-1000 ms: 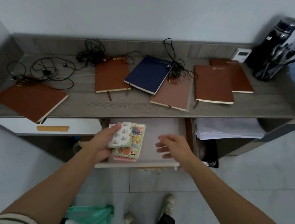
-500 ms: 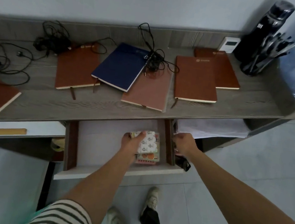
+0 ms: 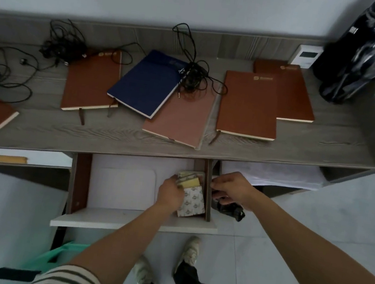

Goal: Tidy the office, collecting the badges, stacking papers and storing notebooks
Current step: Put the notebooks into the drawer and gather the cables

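An open white drawer [image 3: 133,225] sticks out under the grey desk [image 3: 111,139]. A small stack of patterned badge cards [image 3: 192,201] lies in its right rear corner. My left hand [image 3: 170,195] reaches into the drawer and holds the stack at its left side. My right hand [image 3: 230,187] grips the drawer's right side wall [image 3: 207,191]. On the desk lie several brown notebooks [image 3: 249,104], a blue notebook [image 3: 145,82] and a pinkish one [image 3: 179,119].
Tangled black cables [image 3: 64,44] lie at the desk's back left and on the blue notebook. A black bottle [image 3: 350,41] and pen holder [image 3: 355,75] stand at the far right. White papers [image 3: 272,175] fill the shelf right of the drawer. A green bag [image 3: 54,260] sits on the floor.
My left hand has carried the badge cards down into the drawer's right rear corner. My right hand has moved from above the drawer to its right side wall.
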